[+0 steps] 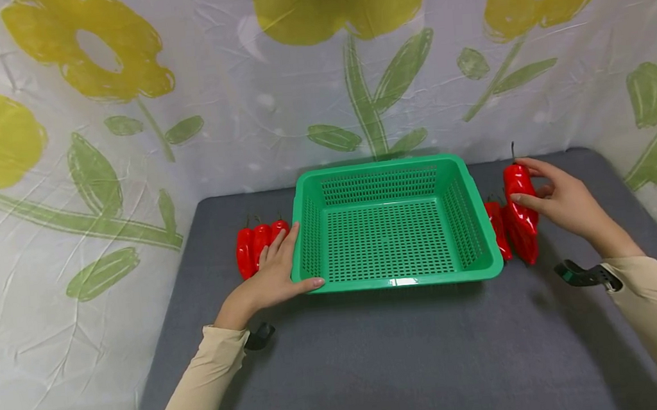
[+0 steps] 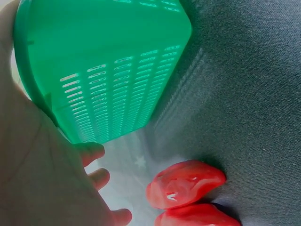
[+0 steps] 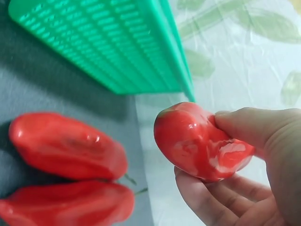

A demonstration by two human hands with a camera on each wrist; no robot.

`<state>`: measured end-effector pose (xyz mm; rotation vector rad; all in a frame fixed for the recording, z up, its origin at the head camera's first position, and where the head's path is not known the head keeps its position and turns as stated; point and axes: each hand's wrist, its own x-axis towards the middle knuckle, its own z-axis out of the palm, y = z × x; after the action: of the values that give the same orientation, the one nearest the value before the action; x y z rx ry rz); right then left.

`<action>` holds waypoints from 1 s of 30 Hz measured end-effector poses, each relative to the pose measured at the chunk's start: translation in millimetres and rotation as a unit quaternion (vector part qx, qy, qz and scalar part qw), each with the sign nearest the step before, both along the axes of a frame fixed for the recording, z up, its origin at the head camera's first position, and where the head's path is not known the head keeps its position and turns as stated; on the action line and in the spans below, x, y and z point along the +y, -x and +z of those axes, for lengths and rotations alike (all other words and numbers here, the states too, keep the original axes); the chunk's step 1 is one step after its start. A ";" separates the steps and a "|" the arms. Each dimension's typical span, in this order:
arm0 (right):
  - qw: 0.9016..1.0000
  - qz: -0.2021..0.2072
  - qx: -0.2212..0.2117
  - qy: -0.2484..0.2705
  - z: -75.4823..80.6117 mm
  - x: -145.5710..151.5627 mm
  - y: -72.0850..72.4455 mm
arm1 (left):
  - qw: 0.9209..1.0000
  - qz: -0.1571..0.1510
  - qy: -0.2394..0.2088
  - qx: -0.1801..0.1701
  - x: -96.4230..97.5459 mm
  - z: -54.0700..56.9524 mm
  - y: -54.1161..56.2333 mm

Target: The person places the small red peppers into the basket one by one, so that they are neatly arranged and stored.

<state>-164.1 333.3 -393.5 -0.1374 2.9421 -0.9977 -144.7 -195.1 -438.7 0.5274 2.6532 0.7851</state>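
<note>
Between thumb and fingers of the right hand (image 1: 564,202), I've got a long red pepper (image 1: 516,182) pinched, stem far and tip near, with the green basket (image 1: 364,285) just left of that grip, the left hand (image 1: 272,277) spread against its opposite end.

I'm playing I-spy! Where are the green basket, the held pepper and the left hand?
Green basket (image 1: 364,284), head view: front rim.
Held pepper (image 3: 195,141), right wrist view: shiny skin.
Left hand (image 1: 273,276), head view: back of hand.
</note>
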 end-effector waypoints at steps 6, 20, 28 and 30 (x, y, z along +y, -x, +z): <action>1.000 0.002 -0.003 0.004 8.8 -12.2 1.0 | 1.000 0.000 -0.002 -0.003 -0.3 0.6 -0.4; 1.000 0.024 0.006 0.009 24.0 -43.9 6.9 | 1.000 -0.001 0.009 0.004 0.9 1.8 -0.1; 0.999 0.049 0.010 0.020 28.4 -66.7 9.0 | 1.000 0.006 0.002 0.000 0.3 0.8 -0.7; 0.998 0.056 0.006 0.025 28.4 -71.5 9.5 | 1.000 0.007 0.003 0.001 0.8 1.3 -0.8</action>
<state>-173.6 261.8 -365.2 -0.3072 2.8850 -1.0580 -143.9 -194.4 -437.5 0.5095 2.6618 0.7818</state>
